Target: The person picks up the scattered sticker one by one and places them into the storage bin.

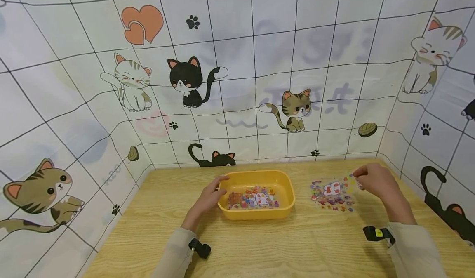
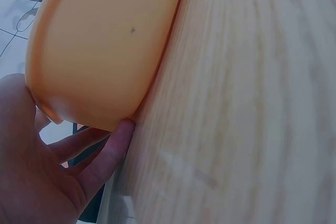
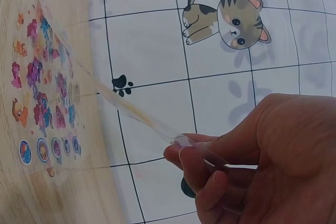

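My left hand (image 1: 210, 196) grips the left end of a yellow plastic tub (image 1: 256, 215), thumb at the rim and fingers against the outer wall. In the left wrist view the tub's side (image 2: 110, 40) stands on the wooden tabletop. Inside it lie colourful stickers (image 1: 259, 199) with bear and bunny figures. To the right of the tub, my right hand (image 1: 375, 181) pinches the right edge of a clear sticker sheet (image 1: 331, 188) with a bunny on it. Seen nearly edge-on in the right wrist view, the sheet slants up to the fingertips, beside pony stickers (image 3: 42, 93) low over the table.
The wooden table (image 1: 297, 249) meets a white gridded wall covering (image 1: 237, 133) printed with cats at the back and sides. A black wrist camera (image 1: 200, 248) sits on the left sleeve, another camera (image 1: 377, 233) on the right.
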Tool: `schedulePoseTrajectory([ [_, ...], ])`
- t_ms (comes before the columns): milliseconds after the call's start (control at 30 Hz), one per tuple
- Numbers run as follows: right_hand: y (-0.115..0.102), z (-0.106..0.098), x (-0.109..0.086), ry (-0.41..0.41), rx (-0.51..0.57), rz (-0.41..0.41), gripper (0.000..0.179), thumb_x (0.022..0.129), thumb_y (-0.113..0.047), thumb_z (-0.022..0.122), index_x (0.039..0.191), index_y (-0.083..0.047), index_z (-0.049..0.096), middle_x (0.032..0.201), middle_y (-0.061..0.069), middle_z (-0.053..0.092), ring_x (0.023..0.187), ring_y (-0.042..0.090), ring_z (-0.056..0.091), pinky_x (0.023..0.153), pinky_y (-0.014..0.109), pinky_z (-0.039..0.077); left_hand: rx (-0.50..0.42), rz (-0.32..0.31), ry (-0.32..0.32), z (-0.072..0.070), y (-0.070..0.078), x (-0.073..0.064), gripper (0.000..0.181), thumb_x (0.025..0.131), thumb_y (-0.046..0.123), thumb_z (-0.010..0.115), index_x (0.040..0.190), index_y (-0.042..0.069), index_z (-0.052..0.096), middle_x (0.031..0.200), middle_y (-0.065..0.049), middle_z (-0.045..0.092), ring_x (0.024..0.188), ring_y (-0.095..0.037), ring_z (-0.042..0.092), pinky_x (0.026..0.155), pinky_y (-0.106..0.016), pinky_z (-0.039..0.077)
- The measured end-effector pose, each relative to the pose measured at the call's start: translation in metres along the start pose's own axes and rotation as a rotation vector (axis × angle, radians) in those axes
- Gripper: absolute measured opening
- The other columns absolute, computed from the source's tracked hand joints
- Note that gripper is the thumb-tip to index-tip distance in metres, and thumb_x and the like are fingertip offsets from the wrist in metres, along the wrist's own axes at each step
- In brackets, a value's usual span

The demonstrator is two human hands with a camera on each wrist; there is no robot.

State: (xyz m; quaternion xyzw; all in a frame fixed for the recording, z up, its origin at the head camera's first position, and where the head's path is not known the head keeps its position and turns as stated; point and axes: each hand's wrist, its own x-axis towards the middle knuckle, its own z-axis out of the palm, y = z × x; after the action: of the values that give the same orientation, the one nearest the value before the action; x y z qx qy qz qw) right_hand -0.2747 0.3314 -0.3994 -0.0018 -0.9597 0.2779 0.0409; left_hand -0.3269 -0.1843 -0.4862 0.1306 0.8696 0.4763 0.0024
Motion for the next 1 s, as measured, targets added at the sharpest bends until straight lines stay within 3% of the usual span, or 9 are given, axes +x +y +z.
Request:
schedulePoseTrajectory([
  [367,-0.003,0.001,-0.001,0.048,0.024,0.003,0.039,0.095,-0.007,0.051,0.124,0.015,0.065,0.102,0.029,0.072,0.068,0.021,0.058,0.056,0.034,0.038,0.003,0.002,-0.007,0.000,0.000,-0.001,0.045,0.101,0.016,0.054,0.146,0.021,0.056,0.156,-0.012,0.051,0.126,-0.033,0.059,0.103,-0.052,0.050],
  [633,-0.011,-0.001,-0.002,0.132,0.093,-0.024,0.034,0.101,-0.007,0.051,0.124,0.013,0.065,0.114,0.035,0.069,0.068,0.017,0.067,0.056,0.032,0.048,-0.006,0.001,-0.005,-0.001,-0.002,-0.001,0.044,0.102,0.017,0.053,0.146,0.023,0.056,0.157,-0.011,0.050,0.129,-0.034,0.058,0.103,-0.053,0.051],
  [833,-0.020,-0.006,-0.006,0.196,0.102,-0.036,0.034,0.101,-0.006,0.048,0.124,0.011,0.067,0.118,0.035,0.067,0.066,0.015,0.063,0.047,0.032,0.038,-0.004,0.010,-0.002,-0.001,-0.002,0.000,0.044,0.102,0.017,0.054,0.145,0.023,0.056,0.158,-0.011,0.050,0.138,-0.035,0.052,0.111,-0.057,0.044],
  [1000,-0.026,-0.010,-0.009,0.220,0.088,-0.042,0.033,0.101,-0.005,0.049,0.123,0.010,0.067,0.115,0.035,0.068,0.064,0.015,0.062,0.047,0.031,0.036,-0.009,0.001,-0.002,0.000,-0.002,0.001,0.044,0.102,0.016,0.054,0.145,0.024,0.056,0.158,-0.009,0.049,0.139,-0.034,0.051,0.113,-0.056,0.043],
])
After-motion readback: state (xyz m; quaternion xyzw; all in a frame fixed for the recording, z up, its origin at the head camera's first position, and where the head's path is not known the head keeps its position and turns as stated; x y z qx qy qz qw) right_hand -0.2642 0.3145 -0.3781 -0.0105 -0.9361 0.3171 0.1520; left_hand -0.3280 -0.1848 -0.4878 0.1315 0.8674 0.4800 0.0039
